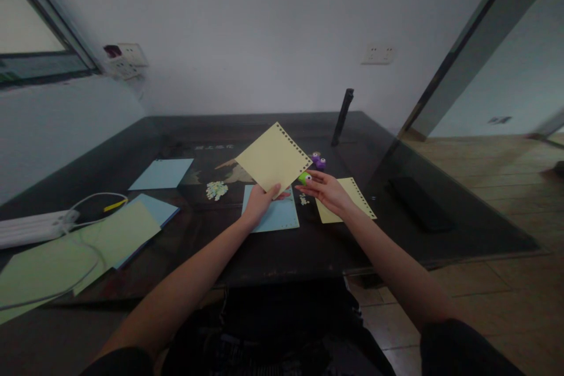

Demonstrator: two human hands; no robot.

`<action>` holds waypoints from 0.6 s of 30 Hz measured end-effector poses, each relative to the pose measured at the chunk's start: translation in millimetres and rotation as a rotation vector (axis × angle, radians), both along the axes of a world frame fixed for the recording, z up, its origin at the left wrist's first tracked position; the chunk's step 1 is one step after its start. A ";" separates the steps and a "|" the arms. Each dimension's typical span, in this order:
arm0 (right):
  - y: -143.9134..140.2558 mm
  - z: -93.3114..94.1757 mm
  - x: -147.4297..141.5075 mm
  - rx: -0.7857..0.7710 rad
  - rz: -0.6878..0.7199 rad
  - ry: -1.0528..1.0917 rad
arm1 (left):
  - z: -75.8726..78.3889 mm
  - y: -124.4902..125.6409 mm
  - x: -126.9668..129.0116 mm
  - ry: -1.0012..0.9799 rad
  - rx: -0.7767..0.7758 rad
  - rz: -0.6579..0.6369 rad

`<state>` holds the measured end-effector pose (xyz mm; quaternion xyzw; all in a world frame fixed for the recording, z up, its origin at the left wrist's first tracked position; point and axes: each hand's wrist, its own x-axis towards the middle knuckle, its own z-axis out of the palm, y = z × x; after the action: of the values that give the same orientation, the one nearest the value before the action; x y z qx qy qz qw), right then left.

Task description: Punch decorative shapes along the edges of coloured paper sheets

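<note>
The left hand (261,202) pinches the yellow sheet (274,158) by its near corner, thumb on top, holding it tilted above the desk (299,255) and partly over a blue sheet (278,217). The right hand (326,190), fingers partly curled, grips the green punch (304,177) by the sheet's hole-lined edge, near two purple punches (320,163) beyond.

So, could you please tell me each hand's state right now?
Left hand: closed, holding a pale-yellow square paper sheet.
Right hand: holding a small bright-green object at the sheet's corner.
</note>
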<state>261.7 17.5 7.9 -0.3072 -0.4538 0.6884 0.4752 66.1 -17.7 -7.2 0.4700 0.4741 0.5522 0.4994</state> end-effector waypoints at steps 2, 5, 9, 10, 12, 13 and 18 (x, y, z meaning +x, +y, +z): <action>0.2 -1.0 -0.1 -0.004 -0.001 -0.005 | -0.8 0.0 0.7 0.020 0.001 -0.003; -0.1 -1.2 -0.3 -0.007 0.016 0.004 | -1.0 -0.6 1.3 0.038 0.011 0.003; -2.3 1.2 -1.3 -0.026 0.026 0.013 | -1.2 -1.4 1.0 0.056 0.020 -0.006; -3.0 1.9 -1.6 -0.030 0.024 0.007 | -1.3 -1.5 1.0 0.063 0.024 -0.011; -4.3 2.8 -2.2 -0.032 0.016 -0.017 | -1.4 -1.7 1.3 0.078 0.030 -0.020; -4.8 2.9 -2.4 -0.031 0.012 -0.033 | -1.1 -2.0 1.7 0.086 0.030 -0.023; -5.9 0.7 -3.9 0.000 -0.013 -0.088 | 2.4 -4.3 3.6 0.144 0.026 -0.052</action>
<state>257.9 11.5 8.7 -0.3400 -0.4724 0.6711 0.4593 69.7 -21.9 -4.8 0.5270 0.4893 0.5101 0.4718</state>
